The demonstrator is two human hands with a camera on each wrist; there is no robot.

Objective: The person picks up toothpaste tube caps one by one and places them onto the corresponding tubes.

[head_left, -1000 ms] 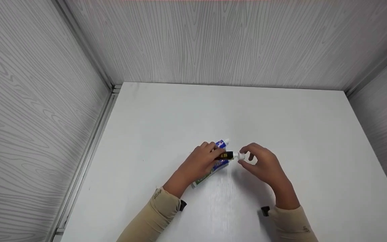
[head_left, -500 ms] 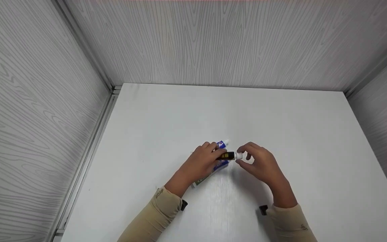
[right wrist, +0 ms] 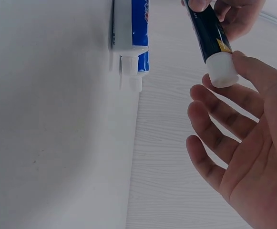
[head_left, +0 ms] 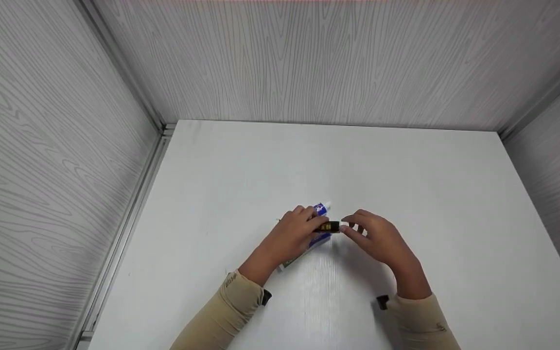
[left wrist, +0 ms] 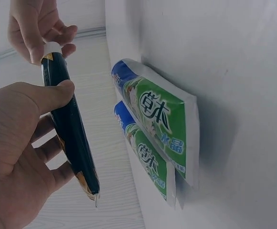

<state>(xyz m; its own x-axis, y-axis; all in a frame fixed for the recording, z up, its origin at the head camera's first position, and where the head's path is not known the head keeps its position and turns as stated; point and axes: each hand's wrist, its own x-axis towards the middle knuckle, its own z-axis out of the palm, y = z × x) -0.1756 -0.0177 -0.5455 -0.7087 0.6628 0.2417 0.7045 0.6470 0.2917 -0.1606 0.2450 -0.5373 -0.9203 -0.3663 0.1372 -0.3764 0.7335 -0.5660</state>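
My left hand (head_left: 289, 236) grips a dark toothpaste-like tube (left wrist: 71, 126) with yellow lettering, thumb on one side and fingers behind it. On the tube's end sits a white cap (right wrist: 222, 70). Thumb and index finger of my right hand (head_left: 382, 238) pinch that cap, while the other fingers stay spread and loosely bent in the right wrist view. Below the left hand lie two blue and green toothpaste tubes, one nearer (left wrist: 157, 112) and one behind it (left wrist: 145, 155), side by side on the table. In the head view the left hand covers most of them.
The white tabletop (head_left: 241, 165) spreads around both hands. Grey wood-grain panels stand behind it (head_left: 309, 63) and on the left (head_left: 42, 170), with another at the right (head_left: 557, 116). A metal frame strip (head_left: 134, 209) runs along the table's left edge.
The cap, held off the white nozzle a second ago, has moved left onto the dark tube's end with my right hand. The left hand has stayed nearly still.
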